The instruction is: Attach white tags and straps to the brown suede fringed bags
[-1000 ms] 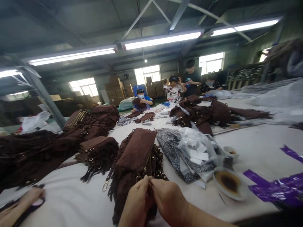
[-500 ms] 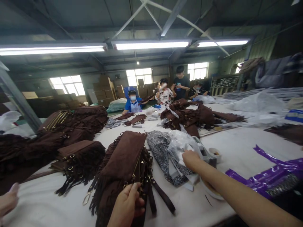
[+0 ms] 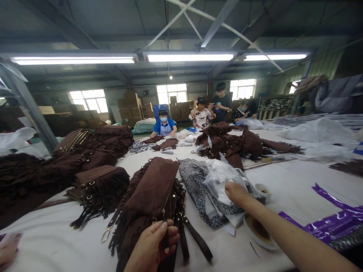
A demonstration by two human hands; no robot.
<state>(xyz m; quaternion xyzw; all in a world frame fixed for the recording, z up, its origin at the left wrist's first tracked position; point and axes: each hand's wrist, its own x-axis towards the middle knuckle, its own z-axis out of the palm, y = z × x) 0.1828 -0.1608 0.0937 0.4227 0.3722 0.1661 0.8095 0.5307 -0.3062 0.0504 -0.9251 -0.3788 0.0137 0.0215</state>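
A brown fringed pouch (image 3: 150,185) with a brass zipper lies on top of more pouches at the front of the table. My left hand (image 3: 154,240) is closed at its lower end, thumb and fingers pinching a dark strap (image 3: 166,241) with a small metal end. Farther right, my right hand (image 3: 236,194) reaches to a clear plastic bag (image 3: 221,173) holding white pieces. Its fingers are curled at the bag's mouth, and what they grip is hidden. Under the bag lies grey speckled fabric (image 3: 193,179). Dark wrist straps (image 3: 198,240) hang from the pouches.
Piles of brown pouches (image 3: 110,139) fill the left; another heap (image 3: 224,139) lies ahead. A tape roll (image 3: 259,230) and purple plastic packaging (image 3: 326,223) sit right. Another person's hand (image 3: 8,251) shows at the left edge. Several co-workers are across the table, one in blue (image 3: 163,126).
The view has shifted slightly, so the scene sits farther right. My left hand still holds at the pouch, with more strap showing. My right hand stays at the plastic bag. The blue-clad co-worker's arms have lowered.
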